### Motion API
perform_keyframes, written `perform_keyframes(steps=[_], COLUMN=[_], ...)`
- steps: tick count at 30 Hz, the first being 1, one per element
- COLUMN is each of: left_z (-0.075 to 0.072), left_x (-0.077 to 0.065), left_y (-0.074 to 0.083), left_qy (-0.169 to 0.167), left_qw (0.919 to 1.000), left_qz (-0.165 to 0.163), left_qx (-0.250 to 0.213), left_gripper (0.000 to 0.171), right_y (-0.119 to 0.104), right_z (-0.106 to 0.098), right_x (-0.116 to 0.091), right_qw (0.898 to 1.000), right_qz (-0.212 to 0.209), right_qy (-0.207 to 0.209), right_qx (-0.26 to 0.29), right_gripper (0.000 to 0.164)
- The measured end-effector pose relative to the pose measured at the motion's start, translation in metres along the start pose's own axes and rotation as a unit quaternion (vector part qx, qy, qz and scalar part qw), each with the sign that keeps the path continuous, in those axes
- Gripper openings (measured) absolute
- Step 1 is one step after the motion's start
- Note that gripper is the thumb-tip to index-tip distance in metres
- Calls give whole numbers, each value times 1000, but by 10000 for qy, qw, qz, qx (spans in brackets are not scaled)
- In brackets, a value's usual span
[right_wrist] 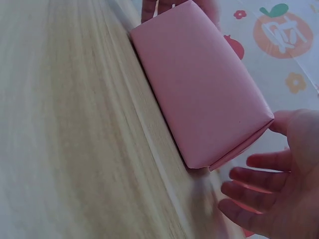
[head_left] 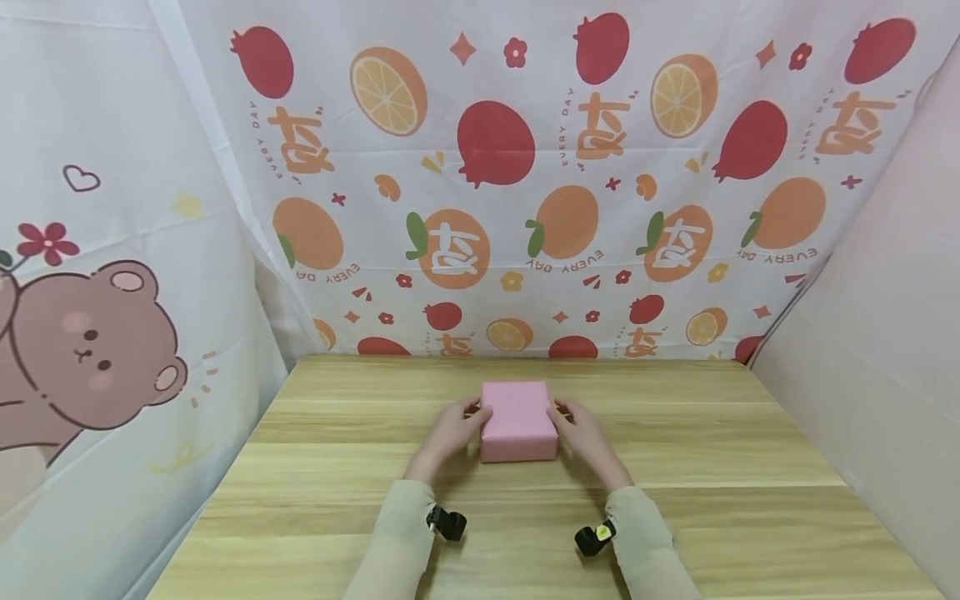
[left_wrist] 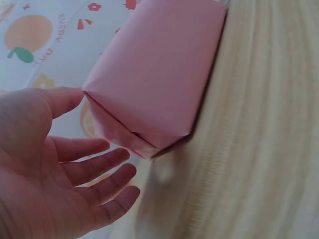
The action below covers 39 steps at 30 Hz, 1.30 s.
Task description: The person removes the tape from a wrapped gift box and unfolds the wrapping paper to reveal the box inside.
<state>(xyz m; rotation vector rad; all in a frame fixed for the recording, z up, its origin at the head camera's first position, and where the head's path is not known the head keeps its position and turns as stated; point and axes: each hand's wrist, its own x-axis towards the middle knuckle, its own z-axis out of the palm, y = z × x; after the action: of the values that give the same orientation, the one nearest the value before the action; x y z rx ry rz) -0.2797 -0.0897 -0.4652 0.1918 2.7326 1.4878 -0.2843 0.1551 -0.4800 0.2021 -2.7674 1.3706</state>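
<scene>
A box wrapped in plain pink paper point(head_left: 517, 412) sits on the wooden table, with folded paper flaps at its two ends. At its left end is my left hand point(head_left: 456, 429), its thumb at the top edge. In the left wrist view that hand's fingers point(left_wrist: 99, 167) are spread and fairly straight beside the end flap. My right hand point(head_left: 581, 435) is at the opposite end, thumb at the box's upper corner. The right wrist view shows its fingers point(right_wrist: 259, 179) extended and loosely bent next to the folded end. Neither hand wraps round the box.
The wood-grain table point(head_left: 360, 517) runs back to a fruit-print curtain point(head_left: 510, 250). A bear-print cloth point(head_left: 97, 350) hangs on the left and a pale cloth point(head_left: 870, 358) on the right. Small black cameras point(head_left: 447, 523) are worn on both wrists.
</scene>
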Motion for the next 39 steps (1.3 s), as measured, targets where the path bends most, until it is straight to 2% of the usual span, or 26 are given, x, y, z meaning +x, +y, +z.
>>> perform_keyframes(steps=[5,16,23,31,39], left_z=[4,5,5,3,2], left_x=[-2,-4,-3,-4,-3], left_y=[-3,-1,2,10,14], left_qy=[18,106,376,770,1153], left_qw=[9996,9994,9976,9908,9783], left_qz=[-53,-37,136,198,426], left_qx=[-292,-323,-566,-1098,-1670], left_gripper=[52,53,51,43,36], right_y=[0,0,-8,-17,-21], right_z=[1,9,7,3,-1], right_x=[-1,0,-3,-4,-3], right_qw=[9999,9993,9974,9926,9883], right_qz=[45,-116,-106,-225,-262], right_qy=[-71,123,350,760,982], right_qx=[90,334,622,924,1137], right_gripper=[50,47,46,35,39])
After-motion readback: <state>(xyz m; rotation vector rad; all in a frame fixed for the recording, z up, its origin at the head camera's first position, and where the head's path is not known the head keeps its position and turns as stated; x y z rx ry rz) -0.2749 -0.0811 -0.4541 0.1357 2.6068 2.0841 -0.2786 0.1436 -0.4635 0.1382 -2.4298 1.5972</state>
